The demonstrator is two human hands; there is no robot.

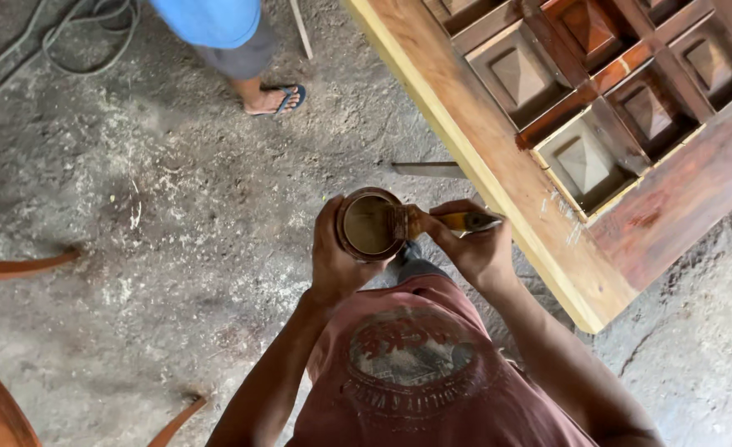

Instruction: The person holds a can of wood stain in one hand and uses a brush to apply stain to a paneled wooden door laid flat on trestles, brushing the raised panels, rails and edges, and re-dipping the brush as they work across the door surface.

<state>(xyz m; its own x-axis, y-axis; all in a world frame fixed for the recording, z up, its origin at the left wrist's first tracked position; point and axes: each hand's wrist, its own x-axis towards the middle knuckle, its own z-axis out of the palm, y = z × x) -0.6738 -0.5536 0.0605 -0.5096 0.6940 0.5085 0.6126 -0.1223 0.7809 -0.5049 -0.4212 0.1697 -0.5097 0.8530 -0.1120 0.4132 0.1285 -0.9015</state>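
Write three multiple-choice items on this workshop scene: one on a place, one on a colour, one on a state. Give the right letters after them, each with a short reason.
1. Where does the carved wooden door lie relative to the person?
A. to the person's right front
B. behind the person
C. to the far left

2. What colour is the person's shirt?
A. green
B. faded red
C. white

3. What is the state of the small tin?
A. lidded and on the floor
B. open, held in the left hand
C. tipped over on the door

Answers:
1. A, the panelled door fills the upper right of the head view.
2. B, the shirt below the arms is faded red.
3. B, the left hand grips the open tin of brownish liquid, while the right hand holds a brush at its rim.
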